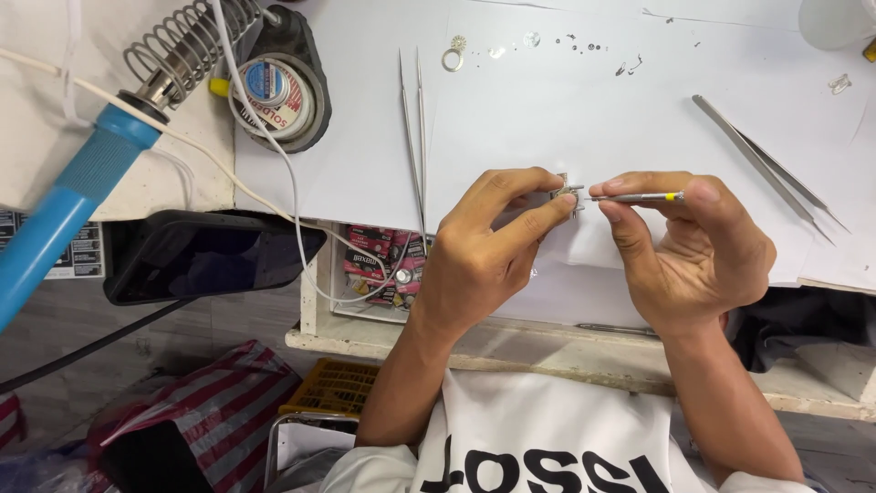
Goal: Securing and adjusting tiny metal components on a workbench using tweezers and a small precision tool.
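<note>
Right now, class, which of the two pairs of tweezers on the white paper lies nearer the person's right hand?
The angled tweezers, slanting down to the right beside the right hand. The straight tweezers lie upright, left of the left hand.

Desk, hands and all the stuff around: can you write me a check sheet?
Surface: white paper covers the desk.
Job's things: small metal part, thin screwdriver tip at it.
Clutter: tweezers, second tweezers, tin, ring, phone.
Grippers: left hand pinches the part; right hand holds the screwdriver.
Cables: white cable, black cable.
Surroundings: blue soldering iron in coil stand, yellow crate.
</note>
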